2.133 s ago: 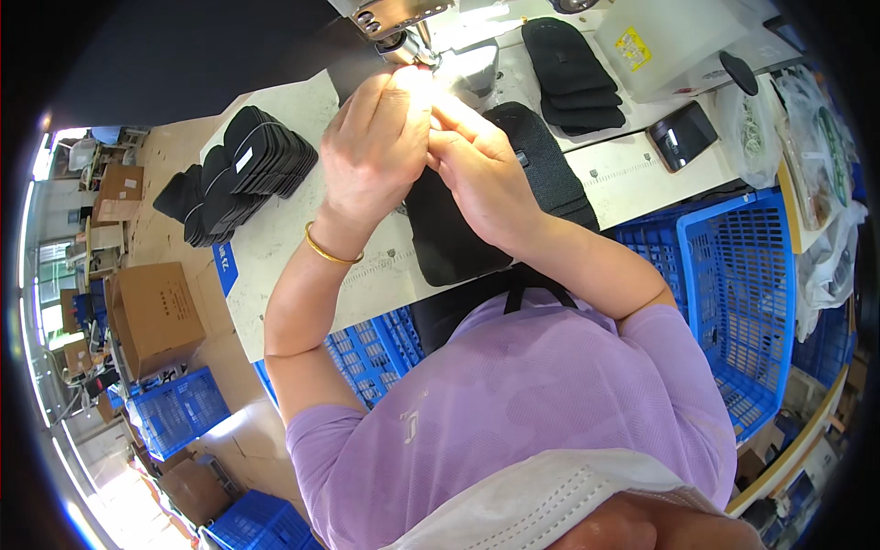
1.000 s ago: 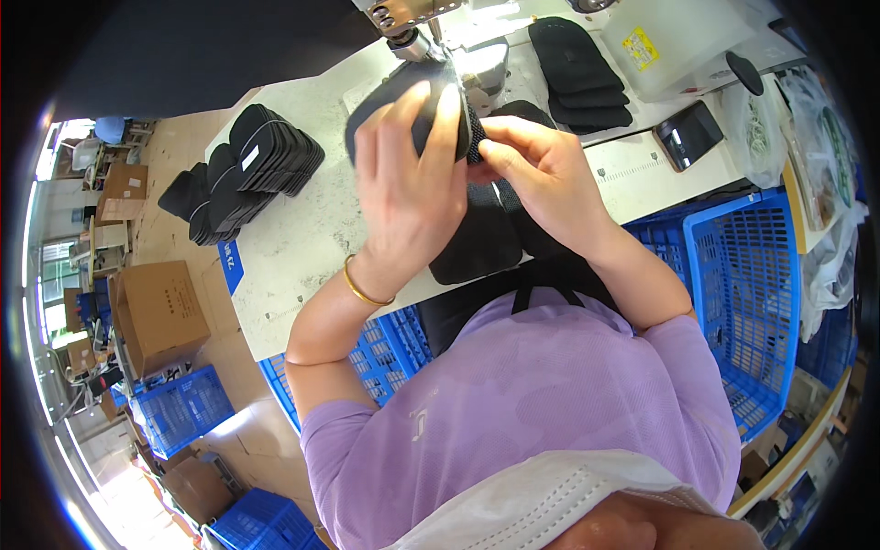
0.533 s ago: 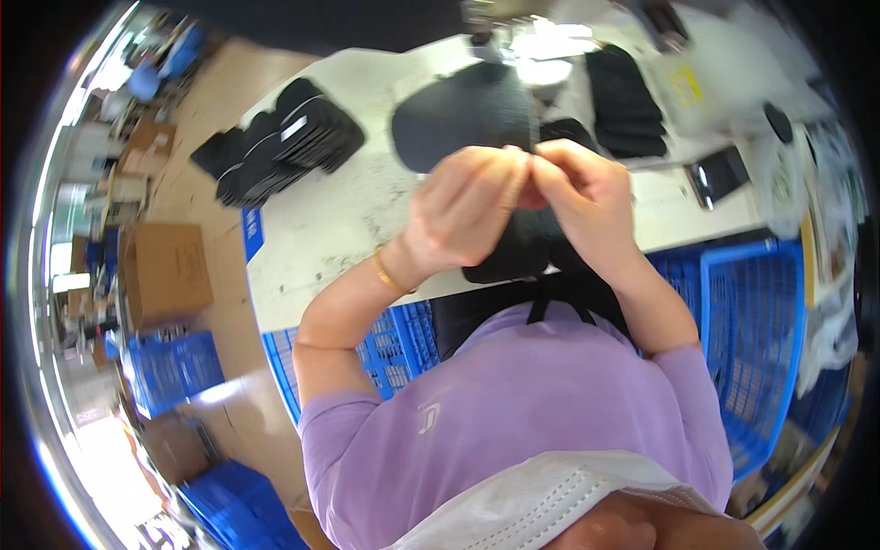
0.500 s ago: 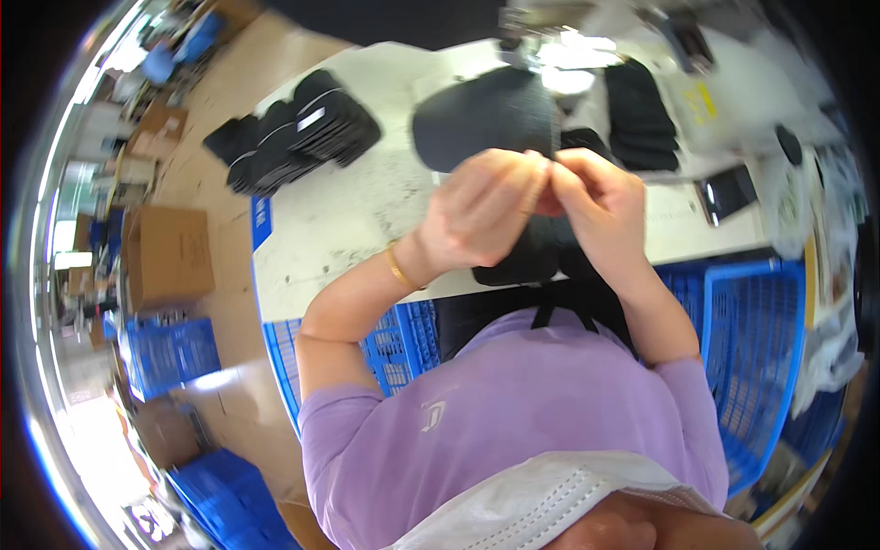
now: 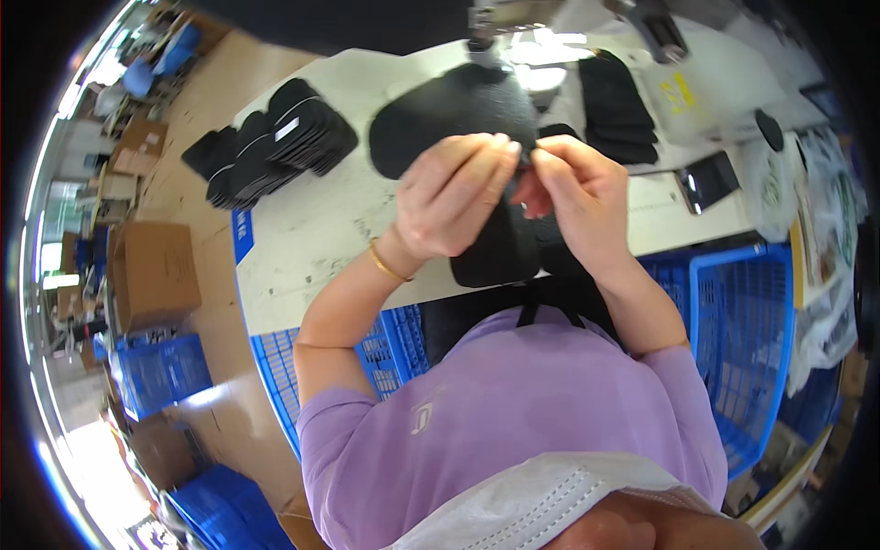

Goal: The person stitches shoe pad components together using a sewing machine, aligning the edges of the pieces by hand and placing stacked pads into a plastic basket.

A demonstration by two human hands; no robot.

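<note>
A dark, glossy flat piece with rounded lobes [image 5: 417, 124] lies across the white tabletop, its lower lobe reaching the near edge. My left hand [image 5: 454, 197] pinches at the right edge of this black piece, fingertips pressed together. Close beside it, my right hand [image 5: 587, 202] has its thumb and index finger pinched near the same edge. Whatever sits between the fingertips is too small to make out. More black pieces [image 5: 561, 247] lie partly hidden under my right hand. Above my hands stands the metal head of what looks like a sewing machine [image 5: 486, 41], with a bright light beside it.
A tied stack of black pieces [image 5: 275, 142] stands at the far left of the table [image 5: 316, 266]. Another black stack [image 5: 619, 110] is at the right, near a phone [image 5: 708, 183] and plastic bags [image 5: 770, 188]. Blue baskets [image 5: 744, 348] flank my body; cartons [image 5: 158, 275] stand left.
My hands stay pinched together at the black piece's edge, the right fingers slightly more apart from the left. The whole view has shifted a little, and more of the black piece shows.
</note>
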